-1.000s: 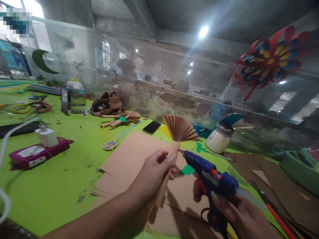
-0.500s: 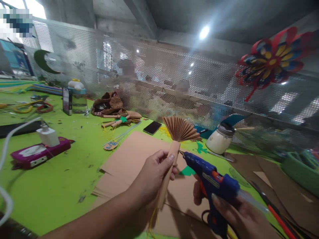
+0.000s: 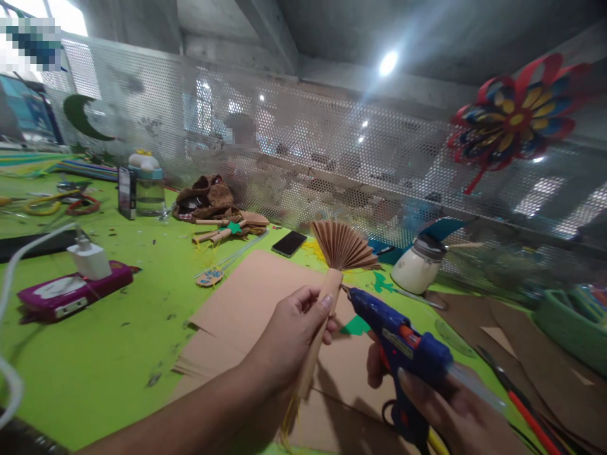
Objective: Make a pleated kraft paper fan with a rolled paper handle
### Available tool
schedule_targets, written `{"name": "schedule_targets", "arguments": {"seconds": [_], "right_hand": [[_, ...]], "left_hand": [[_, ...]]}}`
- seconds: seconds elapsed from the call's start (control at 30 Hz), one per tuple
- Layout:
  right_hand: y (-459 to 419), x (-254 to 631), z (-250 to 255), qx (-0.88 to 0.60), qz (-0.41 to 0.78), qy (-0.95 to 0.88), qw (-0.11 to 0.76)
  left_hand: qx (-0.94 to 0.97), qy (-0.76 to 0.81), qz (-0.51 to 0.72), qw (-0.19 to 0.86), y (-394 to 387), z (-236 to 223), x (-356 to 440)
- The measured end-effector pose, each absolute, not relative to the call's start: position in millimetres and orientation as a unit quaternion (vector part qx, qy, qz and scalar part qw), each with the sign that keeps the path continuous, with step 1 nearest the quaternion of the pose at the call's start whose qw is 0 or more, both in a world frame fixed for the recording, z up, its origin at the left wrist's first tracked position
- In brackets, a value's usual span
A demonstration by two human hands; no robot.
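My left hand (image 3: 298, 325) is closed around a rolled brown paper tube (image 3: 312, 364), held at a slant over the papers. Yellow strands (image 3: 287, 424) hang from its lower end, and a pleated brown paper fan (image 3: 340, 245) spreads above its upper end. In my right hand (image 3: 450, 404) is a blue glue gun (image 3: 403, 332) with a clear glue stick at its back. Its nozzle points left and sits at the tube's right edge near the top; whether it touches, I cannot tell. Brown paper sheets (image 3: 256, 291) lie beneath both hands.
A purple power strip (image 3: 118, 274) with a white plug lies left. Behind are a phone (image 3: 289, 242), a small paper bundle with a green star (image 3: 234, 227) and a white jar (image 3: 417, 265). Scissors (image 3: 521, 404), brown card (image 3: 535, 341) and a green basket (image 3: 569, 328) are at right.
Both hands keep nearly the same pose, with the nozzle staying by the tube's upper edge. The tube's lower end and its yellow strands have shifted slightly.
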State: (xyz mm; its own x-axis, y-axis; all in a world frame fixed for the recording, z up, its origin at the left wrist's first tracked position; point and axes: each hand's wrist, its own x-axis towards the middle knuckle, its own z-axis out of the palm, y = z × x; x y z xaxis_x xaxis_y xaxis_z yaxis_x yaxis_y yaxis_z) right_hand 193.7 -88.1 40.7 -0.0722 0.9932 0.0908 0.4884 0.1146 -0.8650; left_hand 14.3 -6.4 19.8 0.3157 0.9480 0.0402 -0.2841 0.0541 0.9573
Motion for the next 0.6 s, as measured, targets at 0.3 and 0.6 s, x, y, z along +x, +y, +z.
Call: {"name": "schedule_targets", "arguments": {"seconds": [0.3, 0.6], "right_hand": [[-89.5, 189.7, 41.5, -0.578, 0.359, -0.607, 0.409], [-88.9, 189.0, 40.0, -0.568, 0.306, -0.642, 0.413]], "left_hand": [[0.492, 0.339, 0.483, 0.640, -8.4, 22.5, 15.5], [0.483, 0.339, 0.486, 0.644, -7.2, 24.1, 14.1]]}}
